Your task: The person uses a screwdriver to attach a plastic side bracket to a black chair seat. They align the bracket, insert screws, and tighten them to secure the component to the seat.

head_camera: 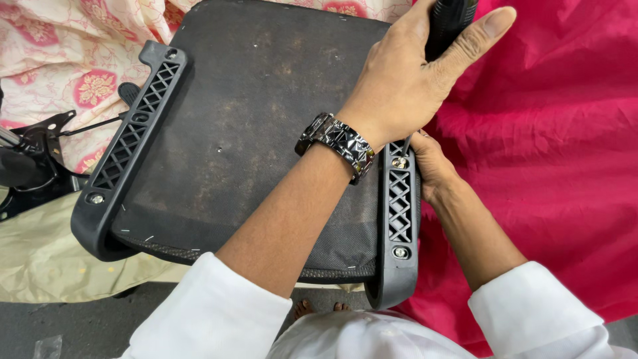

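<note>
At the bracket: left hand (405,80) gripped a black screwdriver handle (448,23), the shaft running down to a screw (399,161) near the upper end of the right bracket (399,206).
Seat: a black chair seat (252,126) lay underside up, tilted on cloth, with the right bracket along its right edge and a matching left bracket (129,149) along the other.
Left fingers: closed round the handle, thumb stretched up its side, wrist bent back above the bracket, a dark metal bracelet (335,143) at the wrist.
Right hand: the right hand (432,166) sat just beside the bracket by the screw, mostly hidden behind it; I could not tell whether its fingers were closed on the edge or only pressed against it.
Doing it well: the tip probably needed to sit square in the screw head, the shaft kept in line with the screw, with firm downward pressure so it would not slip out.
Bracing: the seat looked free to rock on soft cloth, so a steady hold at the bracket likely mattered.
Other screws: a lower screw (400,252) showed on the same bracket, another (97,198) on the left one.
Around: red cloth (551,166) to the right, floral sheet (60,60) to the left, a black metal chair mechanism (33,166) at the left edge.
</note>
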